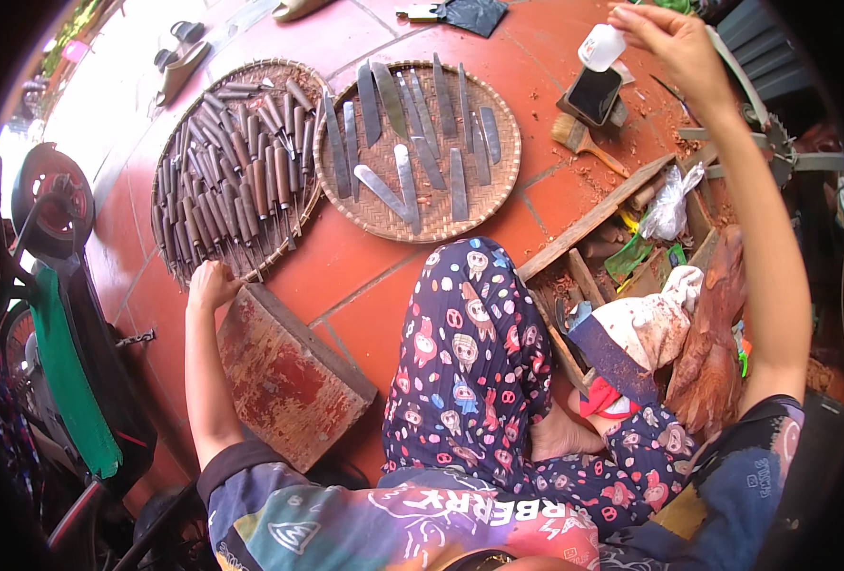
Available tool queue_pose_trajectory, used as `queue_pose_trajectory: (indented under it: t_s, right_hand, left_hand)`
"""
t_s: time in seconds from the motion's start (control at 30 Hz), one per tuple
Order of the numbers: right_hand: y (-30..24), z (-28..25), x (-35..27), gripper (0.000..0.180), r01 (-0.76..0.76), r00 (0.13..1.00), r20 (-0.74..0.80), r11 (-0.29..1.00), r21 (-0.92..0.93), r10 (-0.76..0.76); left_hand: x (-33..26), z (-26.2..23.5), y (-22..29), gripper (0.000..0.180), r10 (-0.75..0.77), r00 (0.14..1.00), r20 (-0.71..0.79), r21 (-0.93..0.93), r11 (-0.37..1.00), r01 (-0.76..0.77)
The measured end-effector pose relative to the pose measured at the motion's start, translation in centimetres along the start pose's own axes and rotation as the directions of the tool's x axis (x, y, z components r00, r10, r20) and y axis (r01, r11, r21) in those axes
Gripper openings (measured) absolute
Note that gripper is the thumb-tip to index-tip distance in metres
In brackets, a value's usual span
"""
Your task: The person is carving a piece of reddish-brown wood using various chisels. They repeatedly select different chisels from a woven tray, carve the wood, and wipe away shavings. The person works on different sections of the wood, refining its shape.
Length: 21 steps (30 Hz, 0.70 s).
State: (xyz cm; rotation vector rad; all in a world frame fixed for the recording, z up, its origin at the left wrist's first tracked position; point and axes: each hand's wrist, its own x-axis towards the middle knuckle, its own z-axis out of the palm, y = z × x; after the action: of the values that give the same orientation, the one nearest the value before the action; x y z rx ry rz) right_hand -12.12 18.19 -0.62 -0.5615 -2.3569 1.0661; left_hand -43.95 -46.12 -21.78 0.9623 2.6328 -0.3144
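Note:
High at the right, my right hand (671, 36) is raised with its fingers pinched together at a small translucent white plastic container (601, 48). The container is tilted above a dark phone-like device (593, 95). My left hand (215, 284) is closed at the near rim of a round woven basket (322, 157), beside the corner of a worn wooden block (284, 366). What its fingers hold, if anything, is hidden. Many brown wooden tool handles (217, 195) with thin metal tangs fill that basket. A second woven tray (374, 224) bears several grey metal knife blades (457, 186).
A wide brush (584, 141) lies on the red tiles near wood shavings. Beside my legs stands a wooden box (598, 217) with a plastic bag (671, 205), a cloth (646, 328) and scraps. A green-and-black bicycle-like machine (70, 381) stands at left. Sandals (182, 71) lie at the back.

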Motion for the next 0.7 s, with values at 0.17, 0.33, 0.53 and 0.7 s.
queue_pose_trajectory:
  t_s: [0.17, 0.33, 0.53, 0.7]
  right_hand:
    - [-10.2, -4.2, -4.7, 0.021, 0.051, 0.997, -0.059, 0.991, -0.128, -0.059]
    - [-11.8, -13.6, -9.7, 0.037, -0.039, 0.985, 0.149, 0.953, -0.301, 0.087]
    - [-16.4, -15.1, -21.2, 0.032, -0.147, 0.987, 0.014, 0.95, -0.275, 0.157]
    - [-12.6, -16.4, -25.6, 0.031, -0.186, 0.974, -0.152, 0.977, -0.101, 0.17]
  left_hand:
    - [3.3, -4.7, 9.9, 0.046, -0.32, 0.939, -0.128, -0.631, 0.756, 0.172]
    - [7.9, 0.6, 18.8, 0.056, -0.202, 0.938, 0.282, -0.904, 0.27, 0.331]
    - [9.4, 4.8, 23.7, 0.011, -0.216, 0.976, -0.021, -0.99, -0.131, -0.05]
    - [10.4, 4.8, 27.4, 0.018, -0.263, 0.958, -0.111, -0.973, -0.167, -0.159]
